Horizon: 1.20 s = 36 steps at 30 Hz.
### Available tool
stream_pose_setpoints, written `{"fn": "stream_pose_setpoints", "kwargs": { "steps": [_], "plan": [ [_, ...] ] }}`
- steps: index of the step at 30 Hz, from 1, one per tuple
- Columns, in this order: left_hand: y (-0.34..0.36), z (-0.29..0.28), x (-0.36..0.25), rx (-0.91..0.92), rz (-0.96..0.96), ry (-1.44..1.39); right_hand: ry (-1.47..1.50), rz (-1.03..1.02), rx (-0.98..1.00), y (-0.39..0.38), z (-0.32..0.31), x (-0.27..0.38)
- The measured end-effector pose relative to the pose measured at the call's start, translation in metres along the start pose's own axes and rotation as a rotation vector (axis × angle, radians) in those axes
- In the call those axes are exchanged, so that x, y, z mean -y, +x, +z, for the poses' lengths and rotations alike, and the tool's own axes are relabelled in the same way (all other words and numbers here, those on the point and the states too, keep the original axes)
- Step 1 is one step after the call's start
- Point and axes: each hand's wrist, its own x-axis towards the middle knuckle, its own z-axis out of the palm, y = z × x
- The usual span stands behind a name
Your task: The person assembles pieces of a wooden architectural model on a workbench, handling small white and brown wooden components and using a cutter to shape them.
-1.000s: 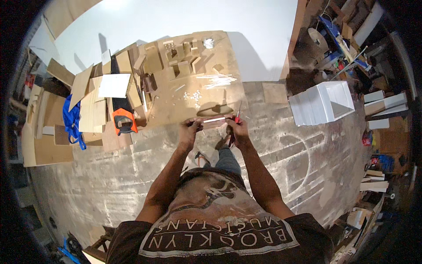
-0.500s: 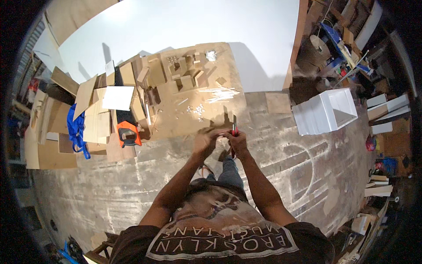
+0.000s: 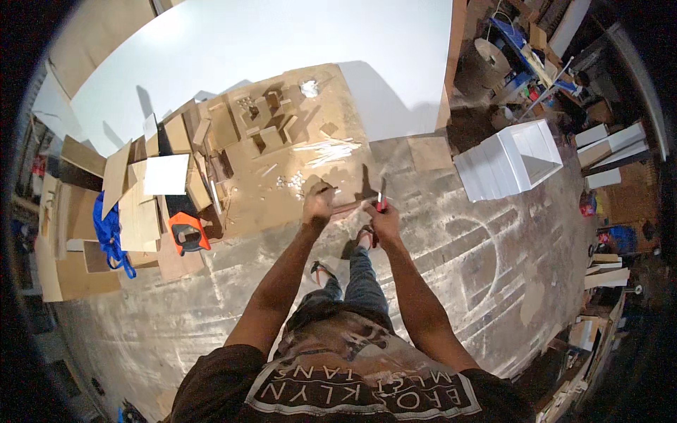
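My right hand [image 3: 385, 221] is closed round a red-handled utility knife [image 3: 381, 205], its blade pointing up and away from me. To its left, over the near edge of the cardboard sheet [image 3: 261, 201], my left hand [image 3: 317, 204] is closed, with fingertips pinched. A small pale bit shows beside those fingers, too blurred to name. Just beyond my left hand lie small white pieces [image 3: 290, 181] scattered on the cardboard. Farther off is a bundle of thin white sticks [image 3: 328, 151]. A cardboard model with box-like compartments [image 3: 266, 139] stands behind them.
An orange-and-black handsaw handle [image 3: 187, 233] lies at the left beside stacked board offcuts [image 3: 137, 215] and a blue strap bundle [image 3: 107, 229]. A white drawer-like box [image 3: 493, 166] sits on the floor at right. A large white panel [image 3: 282, 35] spans the back.
My hands, close together before, are now apart. The left has moved away from the knife toward the white pieces. My view has shifted slightly, and a step shows in my feet.
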Motion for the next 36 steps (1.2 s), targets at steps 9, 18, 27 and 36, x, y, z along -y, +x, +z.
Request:
{"fn": "stream_pose_setpoints", "kwargs": {
  "steps": [9, 18, 27, 36],
  "plan": [
    [0.023, 0.014, -0.014, 0.022, 0.005, -0.077, 0.044, 0.217, -0.107, -0.072, -0.11, -0.06],
    [0.034, 0.009, -0.042, -0.025, 0.014, -0.065, 0.041, 0.274, -0.087, -0.098, -0.109, -0.066],
    [0.032, 0.017, -0.02, -0.004, 0.005, -0.064, 0.088, 0.235, 0.011, -0.095, -0.094, -0.064],
    [0.032, 0.019, -0.025, 0.041, 0.0, -0.002, 0.018, 0.268, 0.003, -0.099, -0.097, -0.064]
  ]
}}
